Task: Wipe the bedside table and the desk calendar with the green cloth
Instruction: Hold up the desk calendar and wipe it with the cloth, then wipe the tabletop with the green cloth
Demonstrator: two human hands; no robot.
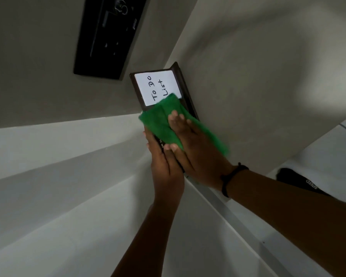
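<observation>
The dark-framed desk calendar (158, 86) is held up in the middle of the view, its white panel reading "To Do List". My left hand (164, 162) grips its lower edge from below. The green cloth (164, 122) lies pressed flat against the calendar's lower part under my right hand (192, 142), whose fingers are spread over it. Cloth and hands hide the calendar's lower half. The white bedside table (48, 196) spreads below and to the left.
A black switch panel (106, 37) is mounted on the grey wall at upper left. A black shoe (300, 180) rests on the floor at right. A white table edge or rail (238, 218) runs diagonally under my right forearm.
</observation>
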